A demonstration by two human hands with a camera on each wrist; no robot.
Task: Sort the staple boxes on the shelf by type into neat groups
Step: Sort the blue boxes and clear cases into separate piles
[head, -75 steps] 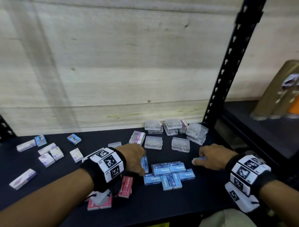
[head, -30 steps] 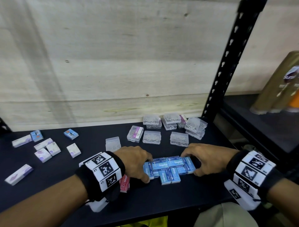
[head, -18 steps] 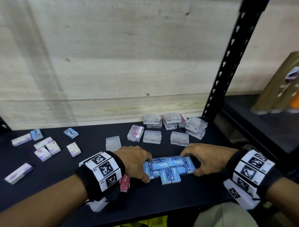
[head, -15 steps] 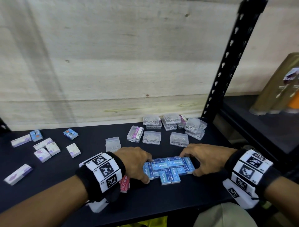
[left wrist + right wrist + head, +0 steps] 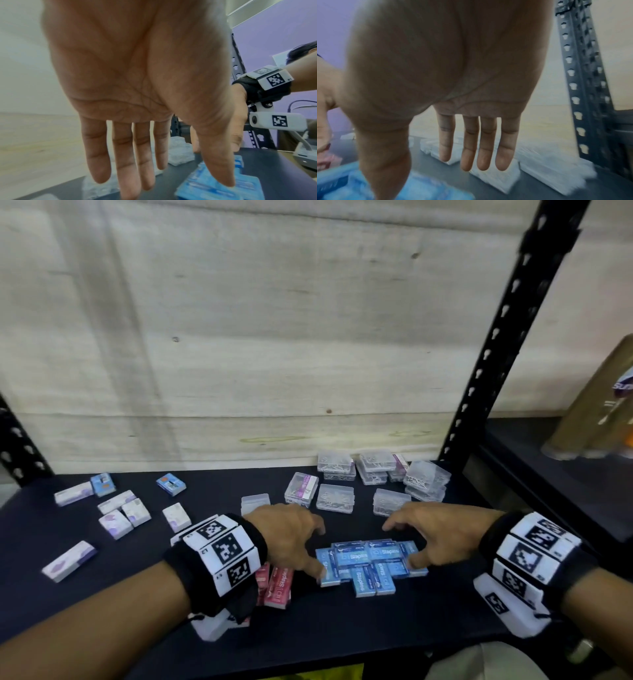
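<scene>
Several blue staple boxes (image 5: pixel 370 563) lie packed in a tight block near the front of the black shelf (image 5: pixel 342 631). My left hand (image 5: pixel 313 547) hovers at the block's left end, fingers straight, thumb tip at its edge. My right hand (image 5: pixel 406 544) mirrors it at the right end with spread fingers. The left wrist view shows the left hand (image 5: pixel 171 175) with straight fingers and its thumb over the blue boxes (image 5: pixel 248 189). In the right wrist view the right hand (image 5: pixel 435 178) is just as open above the blue boxes (image 5: pixel 428 189). Neither hand holds anything.
Red staple boxes (image 5: pixel 279 582) lie under my left wrist. Clear plastic boxes (image 5: pixel 342 498) cluster at the back right beside the black upright post (image 5: pixel 507 337). White-and-purple boxes (image 5: pixel 116 518) and two small blue boxes (image 5: pixel 171 483) are scattered on the left. Brown packages (image 5: pixel 599 405) stand on the neighbouring shelf.
Both hands squeezed the blue boxes together from the two ends. Now their fingers have lifted off and straightened, leaving the block compact.
</scene>
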